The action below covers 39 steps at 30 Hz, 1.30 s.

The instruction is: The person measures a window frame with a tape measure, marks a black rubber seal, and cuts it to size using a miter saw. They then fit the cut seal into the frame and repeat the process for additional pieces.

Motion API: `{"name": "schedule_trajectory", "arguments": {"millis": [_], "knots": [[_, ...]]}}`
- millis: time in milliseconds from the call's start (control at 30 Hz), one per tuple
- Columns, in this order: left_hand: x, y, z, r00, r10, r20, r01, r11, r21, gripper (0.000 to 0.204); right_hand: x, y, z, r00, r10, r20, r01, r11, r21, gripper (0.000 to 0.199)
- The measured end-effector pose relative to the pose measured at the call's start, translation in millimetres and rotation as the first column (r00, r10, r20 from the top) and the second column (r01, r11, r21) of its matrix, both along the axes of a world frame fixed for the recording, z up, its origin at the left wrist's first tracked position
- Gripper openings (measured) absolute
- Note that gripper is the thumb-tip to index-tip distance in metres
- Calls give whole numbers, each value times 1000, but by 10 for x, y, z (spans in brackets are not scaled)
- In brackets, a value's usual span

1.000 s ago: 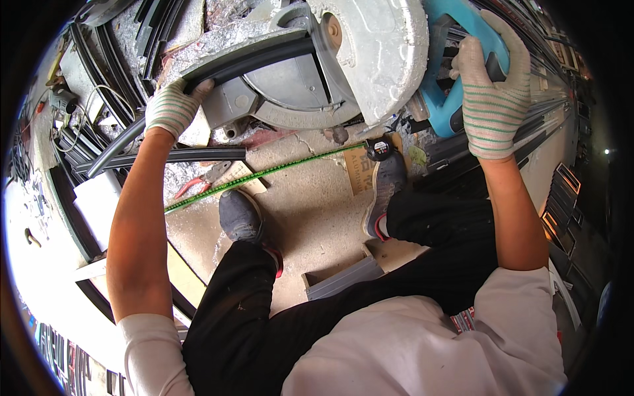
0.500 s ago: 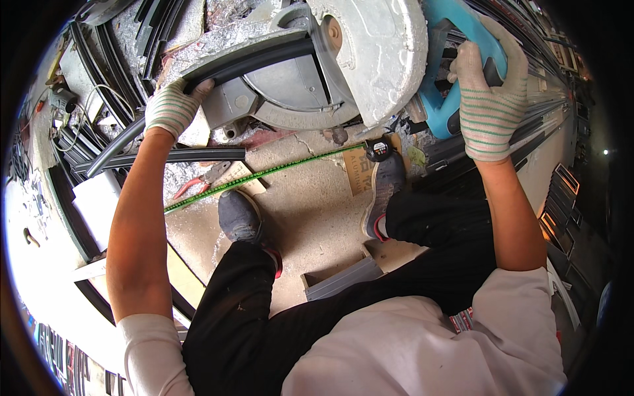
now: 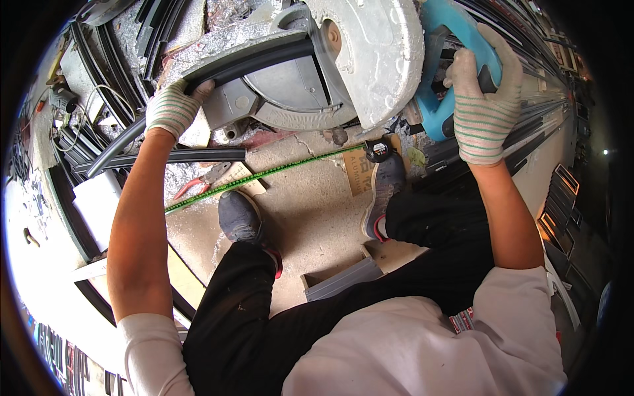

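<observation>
A miter saw (image 3: 287, 92) stands on the floor in front of me, its pale dusty blade guard (image 3: 373, 59) over the right part of the base. Along the saw's fence lies a dark profile bar (image 3: 261, 65), running out past the base on the left. My left hand (image 3: 174, 109), in a striped white glove, is closed round that bar at the left end of the fence. My right hand (image 3: 487, 105), gloved alike, grips the blue saw handle (image 3: 441, 109), fingers wrapped through its loop. Where the blade meets the bar is hidden by the guard.
A green tape measure (image 3: 264, 173) lies pulled out across the floor, its black case (image 3: 378, 150) near my right shoe. Red-handled pliers (image 3: 203, 179) rest beside the tape. A grey channel piece (image 3: 343, 277) lies between my legs. Dark profile bars (image 3: 158, 33) and metal shavings lie around the saw.
My right hand, the saw handle and the blade guard have shifted slightly left and down. My left hand and the profile bar stay in place.
</observation>
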State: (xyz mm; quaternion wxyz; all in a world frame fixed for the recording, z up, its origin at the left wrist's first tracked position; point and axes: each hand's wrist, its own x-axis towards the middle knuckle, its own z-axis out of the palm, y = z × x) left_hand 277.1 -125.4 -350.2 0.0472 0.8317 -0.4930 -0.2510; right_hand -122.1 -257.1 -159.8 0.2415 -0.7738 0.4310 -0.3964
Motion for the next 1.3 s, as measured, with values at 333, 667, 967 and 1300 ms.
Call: {"name": "schedule_trajectory", "arguments": {"millis": [333, 667, 967, 1300], "knots": [[22, 16, -43, 1000, -17, 20, 18, 999, -45, 75, -22, 43, -30, 1000, 0, 3, 0, 1000, 4, 41], [-5, 15, 15, 1000, -9, 28, 9, 1000, -20, 73, -43, 65, -71, 1000, 2, 10, -2, 1000, 8, 42], [-9, 10, 25, 999, -13, 40, 14, 1000, -20, 71, -68, 103, -127, 1000, 4, 14, -4, 1000, 5, 42], [-13, 4, 12, 999, -10, 32, 11, 1000, -18, 70, -168, 82, -268, 999, -13, -31, 11, 997, -71, 43]]}}
